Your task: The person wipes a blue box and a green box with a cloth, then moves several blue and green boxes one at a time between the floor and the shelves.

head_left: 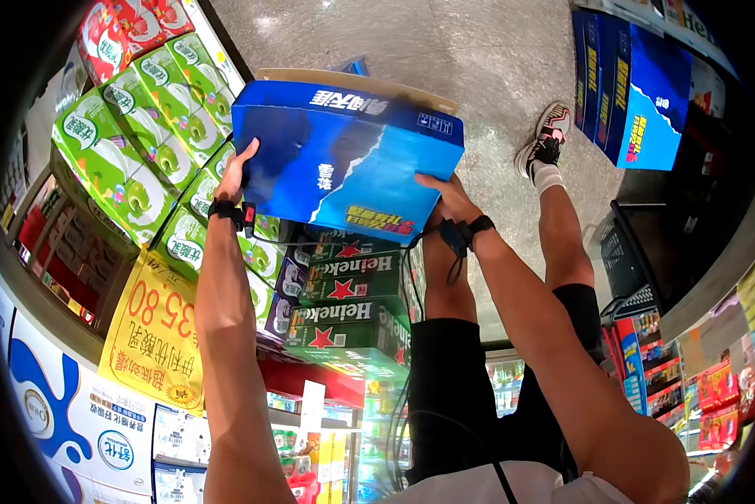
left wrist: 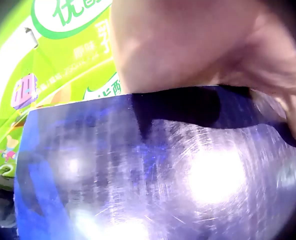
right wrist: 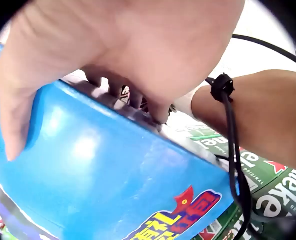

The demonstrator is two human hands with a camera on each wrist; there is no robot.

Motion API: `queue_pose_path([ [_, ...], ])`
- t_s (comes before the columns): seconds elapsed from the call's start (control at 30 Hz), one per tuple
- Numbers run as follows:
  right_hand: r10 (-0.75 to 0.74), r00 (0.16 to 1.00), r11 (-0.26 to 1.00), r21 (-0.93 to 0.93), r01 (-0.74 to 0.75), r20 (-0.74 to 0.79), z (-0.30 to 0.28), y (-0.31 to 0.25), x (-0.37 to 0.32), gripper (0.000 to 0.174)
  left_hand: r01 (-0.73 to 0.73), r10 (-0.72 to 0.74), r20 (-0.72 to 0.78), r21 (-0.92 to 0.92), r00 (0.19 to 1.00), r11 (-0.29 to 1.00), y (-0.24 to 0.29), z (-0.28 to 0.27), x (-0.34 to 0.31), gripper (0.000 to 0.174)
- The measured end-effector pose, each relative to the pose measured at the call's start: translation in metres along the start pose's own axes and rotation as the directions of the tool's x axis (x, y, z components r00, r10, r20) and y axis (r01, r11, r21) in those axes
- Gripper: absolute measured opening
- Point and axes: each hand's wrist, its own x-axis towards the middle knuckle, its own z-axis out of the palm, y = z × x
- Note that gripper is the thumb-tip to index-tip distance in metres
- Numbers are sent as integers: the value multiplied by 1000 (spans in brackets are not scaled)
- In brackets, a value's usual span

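Observation:
A large blue carton (head_left: 344, 155) with white and yellow print is held up in the air, tilted, between both hands. My left hand (head_left: 233, 172) grips its left end; in the left wrist view the palm (left wrist: 198, 45) presses on the carton's edge (left wrist: 153, 185). My right hand (head_left: 445, 197) holds the lower right edge. The right wrist view shows that hand (right wrist: 113, 45) with the thumb on the blue face (right wrist: 103, 170) and the fingers curled under the edge. Just below the carton stands a stack of green Heineken cases (head_left: 352, 323).
Green milk cartons (head_left: 134, 143) are stacked on the left, with a yellow price sign (head_left: 155, 328) below them. More blue cartons (head_left: 638, 92) stand at the upper right, and a black basket (head_left: 625, 269) sits on the right. My leg and shoe (head_left: 545, 139) are on the grey floor.

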Motion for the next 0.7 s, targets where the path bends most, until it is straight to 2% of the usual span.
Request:
queue_pose_path([
  [0.13, -36, 998, 997, -73, 33, -41, -17, -26, -8, 65, 14, -12, 58, -31, 998, 999, 1, 18, 6, 69],
  [0.2, -53, 997, 992, -113, 46, -64, -23, -51, -21, 61, -36, 36, 17, -32, 999, 999, 10, 41, 4, 70],
  [0.33, -47, 991, 995, -96, 35, -126, -45, -96, -50, 55, -61, 65, 58, -68, 996, 996, 38, 85, 8, 68],
  [0.43, -130, 976, 990, -81, 118, -172, -67, -126, -69, 54, -109, 111, 77, -24, 991, 994, 75, 133, -3, 69],
  [0.5, -161, 970, 986, -68, 151, -183, -82, -146, -88, 55, -145, 144, 33, 41, 989, 989, 102, 170, -15, 70],
  [0.63, -207, 943, 972, 55, 228, -262, -127, -181, -124, 60, -192, 179, 158, 75, 971, 979, 156, 252, -27, 63],
  [0.67, -252, 928, 961, 42, 273, -275, -141, -185, -131, 59, -224, 209, 136, 111, 968, 968, 171, 278, -33, 63],
  [0.7, -290, 911, 949, 33, 313, -292, -155, -192, -137, 59, -253, 229, 178, 131, 957, 958, 182, 301, -33, 65],
])
